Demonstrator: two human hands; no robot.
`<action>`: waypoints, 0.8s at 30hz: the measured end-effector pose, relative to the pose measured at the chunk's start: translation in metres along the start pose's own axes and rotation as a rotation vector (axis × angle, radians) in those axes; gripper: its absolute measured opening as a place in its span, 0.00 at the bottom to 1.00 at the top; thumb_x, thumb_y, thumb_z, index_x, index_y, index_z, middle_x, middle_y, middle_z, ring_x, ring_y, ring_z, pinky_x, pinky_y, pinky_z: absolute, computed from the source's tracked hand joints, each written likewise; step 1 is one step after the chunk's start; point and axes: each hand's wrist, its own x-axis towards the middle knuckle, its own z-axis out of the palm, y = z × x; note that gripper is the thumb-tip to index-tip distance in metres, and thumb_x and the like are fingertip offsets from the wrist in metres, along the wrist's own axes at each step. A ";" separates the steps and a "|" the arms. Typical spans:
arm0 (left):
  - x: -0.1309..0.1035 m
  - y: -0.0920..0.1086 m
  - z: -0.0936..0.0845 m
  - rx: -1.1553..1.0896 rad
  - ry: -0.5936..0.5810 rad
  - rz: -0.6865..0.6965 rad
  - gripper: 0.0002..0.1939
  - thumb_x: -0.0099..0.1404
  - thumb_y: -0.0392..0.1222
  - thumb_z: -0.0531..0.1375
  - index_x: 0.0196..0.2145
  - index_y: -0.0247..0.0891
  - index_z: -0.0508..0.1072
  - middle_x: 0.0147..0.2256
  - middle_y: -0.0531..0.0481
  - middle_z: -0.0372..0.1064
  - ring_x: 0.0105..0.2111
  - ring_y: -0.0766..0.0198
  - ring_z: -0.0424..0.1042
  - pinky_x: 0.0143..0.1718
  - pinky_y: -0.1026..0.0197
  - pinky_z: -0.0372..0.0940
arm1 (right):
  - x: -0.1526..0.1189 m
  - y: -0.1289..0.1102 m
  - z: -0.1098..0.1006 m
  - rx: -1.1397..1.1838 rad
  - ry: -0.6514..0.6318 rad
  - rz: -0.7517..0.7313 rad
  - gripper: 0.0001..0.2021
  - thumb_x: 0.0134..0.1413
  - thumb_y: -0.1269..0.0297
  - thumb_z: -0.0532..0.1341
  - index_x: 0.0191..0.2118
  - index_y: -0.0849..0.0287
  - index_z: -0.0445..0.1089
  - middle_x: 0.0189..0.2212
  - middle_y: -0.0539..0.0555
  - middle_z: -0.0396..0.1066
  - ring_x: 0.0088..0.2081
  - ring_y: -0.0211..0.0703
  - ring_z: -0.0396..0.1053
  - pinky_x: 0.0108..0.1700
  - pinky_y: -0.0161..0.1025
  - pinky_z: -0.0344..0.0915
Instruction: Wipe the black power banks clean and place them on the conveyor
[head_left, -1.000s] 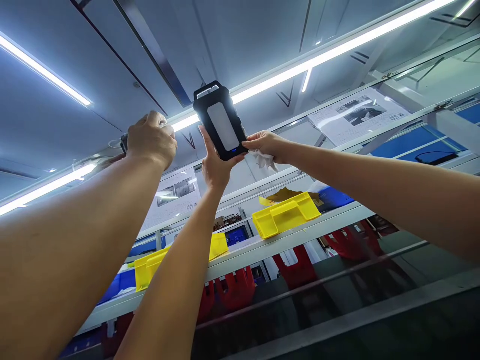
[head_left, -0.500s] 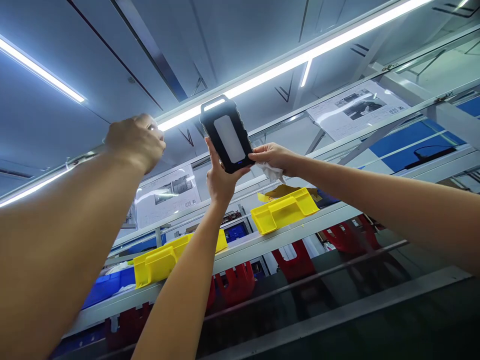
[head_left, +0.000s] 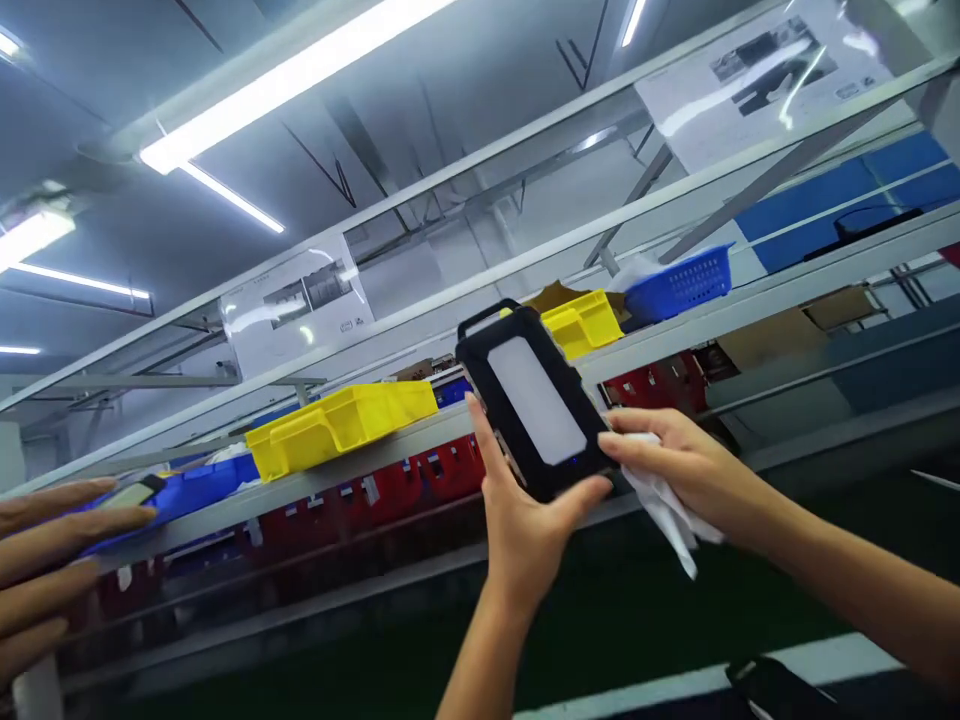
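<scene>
A black power bank (head_left: 536, 400) with a pale light panel, a carry loop on top and a small blue light is held up tilted in front of me. My left hand (head_left: 525, 520) grips its lower left side, thumb across the bottom edge. On the lower right edge, my right hand (head_left: 667, 460) pinches with thumb and fingers and also holds a white cloth (head_left: 664, 510), which hangs below. The back of the power bank faces away, out of sight.
Another person's hand (head_left: 52, 560) holds a small pale and black item at the left edge. Yellow bins (head_left: 337, 430) and a blue basket (head_left: 682, 285) stand on the shelf rail, with red bins (head_left: 390, 490) below. A dark object (head_left: 780, 690) lies lower right.
My view has tipped downward, and the power bank with both my hands appears lower and farther right. More of the cloth shows. The other person's hand has dropped to the left edge.
</scene>
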 end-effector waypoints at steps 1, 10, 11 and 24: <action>-0.023 -0.006 0.002 -0.082 0.008 -0.115 0.63 0.45 0.38 0.71 0.66 0.48 0.32 0.51 0.47 0.70 0.52 0.55 0.69 0.54 0.55 0.63 | -0.021 0.014 0.002 0.031 0.008 0.061 0.11 0.49 0.54 0.64 0.33 0.57 0.74 0.28 0.52 0.72 0.31 0.42 0.72 0.34 0.34 0.68; -0.174 -0.044 0.010 -0.421 0.212 -0.737 0.70 0.38 0.33 0.72 0.65 0.52 0.28 0.55 0.46 0.66 0.51 0.53 0.70 0.50 0.55 0.65 | -0.160 0.097 0.018 -0.081 0.151 0.379 0.17 0.55 0.52 0.58 0.46 0.49 0.75 0.42 0.59 0.76 0.44 0.57 0.74 0.45 0.49 0.72; -0.185 -0.048 0.010 -0.391 0.234 -0.761 0.71 0.37 0.34 0.73 0.65 0.51 0.27 0.55 0.45 0.66 0.51 0.52 0.70 0.50 0.55 0.65 | -0.170 0.103 0.019 -0.135 0.186 0.388 0.17 0.54 0.51 0.58 0.47 0.49 0.75 0.43 0.59 0.76 0.45 0.58 0.73 0.44 0.49 0.73; -0.234 -0.064 0.001 -0.336 0.159 -0.885 0.75 0.32 0.58 0.73 0.65 0.47 0.28 0.64 0.40 0.47 0.62 0.47 0.52 0.61 0.52 0.52 | -0.220 0.136 0.039 -0.758 0.204 0.062 0.19 0.55 0.67 0.56 0.51 0.43 0.68 0.37 0.49 0.78 0.33 0.47 0.77 0.31 0.33 0.75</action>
